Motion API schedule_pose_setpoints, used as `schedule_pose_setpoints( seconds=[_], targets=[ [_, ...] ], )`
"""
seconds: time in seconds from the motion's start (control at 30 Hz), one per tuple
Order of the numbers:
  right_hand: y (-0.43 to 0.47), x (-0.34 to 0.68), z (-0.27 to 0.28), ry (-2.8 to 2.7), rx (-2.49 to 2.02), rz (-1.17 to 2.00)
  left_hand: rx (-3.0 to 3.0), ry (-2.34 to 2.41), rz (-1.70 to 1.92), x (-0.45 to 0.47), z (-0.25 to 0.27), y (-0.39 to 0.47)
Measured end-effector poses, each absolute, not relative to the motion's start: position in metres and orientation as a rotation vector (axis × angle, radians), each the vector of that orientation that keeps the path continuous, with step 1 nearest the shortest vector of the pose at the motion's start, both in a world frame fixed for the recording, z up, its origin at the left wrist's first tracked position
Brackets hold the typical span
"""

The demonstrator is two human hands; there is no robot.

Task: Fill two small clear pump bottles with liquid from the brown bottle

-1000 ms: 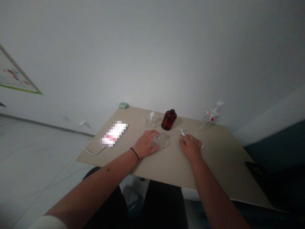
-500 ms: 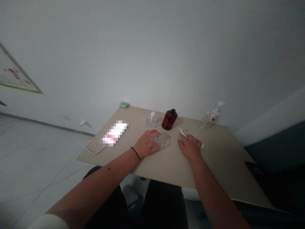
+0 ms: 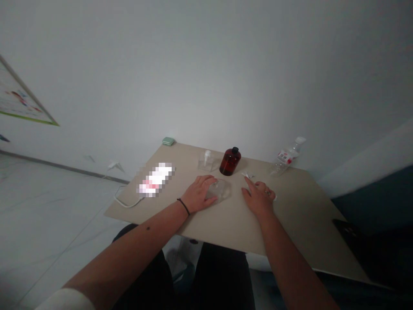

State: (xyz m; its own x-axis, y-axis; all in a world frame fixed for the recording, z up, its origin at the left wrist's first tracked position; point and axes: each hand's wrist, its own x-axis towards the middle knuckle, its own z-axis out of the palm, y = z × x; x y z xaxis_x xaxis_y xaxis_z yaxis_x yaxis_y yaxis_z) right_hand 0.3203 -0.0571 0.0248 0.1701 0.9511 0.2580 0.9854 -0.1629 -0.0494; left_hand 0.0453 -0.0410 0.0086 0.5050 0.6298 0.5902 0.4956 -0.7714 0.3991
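Note:
My left hand [image 3: 200,193] rests on the table, with thumb and fingers wrapped round a clear see-through bottle [image 3: 222,189]. My right hand [image 3: 260,199] is low over the table to the right of it. Its index finger and thumb are stretched out and apart, while the other fingers curl. A small white piece [image 3: 248,174] lies at the index fingertip. More white shows at the far side of the hand, and what lies underneath is hidden. Behind stand a dark red-brown bottle [image 3: 230,162] with a black cap and a clear square bottle [image 3: 205,162] with a white top.
A clear plastic bottle [image 3: 285,158] with a label and white top stands at the back right of the table [image 3: 219,224]. To the left lies a blurred-out bright phone [image 3: 156,180] with a white cable [image 3: 127,206]. A green case [image 3: 168,141] sits at the back left corner.
My right hand has shifted slightly, and the white stick-like piece seen along its index finger now shows less. My left hand and the clear bottle stay put.

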Motion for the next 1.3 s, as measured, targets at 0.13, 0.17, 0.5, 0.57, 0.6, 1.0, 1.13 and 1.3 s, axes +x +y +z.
schedule_pose_setpoints(
  seconds=[0.13,0.17,0.5,0.57,0.6,1.0,1.13,1.3],
  targets=[
    [-0.058,0.324,0.023,-1.774,-2.144,-0.279,2.565,0.963,1.118,0.045,0.009,-0.041],
    [-0.058,0.326,0.023,-1.736,-2.115,-0.281,2.563,0.963,1.117,0.045,0.009,-0.041],
    [-0.056,0.333,0.024,-1.518,-1.951,-0.26,2.486,0.931,1.2,0.042,0.007,-0.038],
    [-0.056,0.333,0.023,-1.513,-1.915,-0.274,2.384,0.97,1.218,0.041,0.005,-0.037],
    [-0.056,0.333,0.023,-1.512,-1.891,-0.279,2.326,0.982,1.227,0.041,0.004,-0.037],
    [-0.055,0.326,0.025,-1.495,-1.661,-0.238,1.799,0.937,1.08,0.04,0.004,-0.027],
    [-0.034,0.31,0.047,-1.571,-1.458,-0.122,1.771,0.934,1.061,0.04,0.005,-0.027],
    [0.023,0.283,0.099,-1.695,-1.586,-0.06,1.75,0.949,1.07,0.038,0.006,-0.028]
  ],
)
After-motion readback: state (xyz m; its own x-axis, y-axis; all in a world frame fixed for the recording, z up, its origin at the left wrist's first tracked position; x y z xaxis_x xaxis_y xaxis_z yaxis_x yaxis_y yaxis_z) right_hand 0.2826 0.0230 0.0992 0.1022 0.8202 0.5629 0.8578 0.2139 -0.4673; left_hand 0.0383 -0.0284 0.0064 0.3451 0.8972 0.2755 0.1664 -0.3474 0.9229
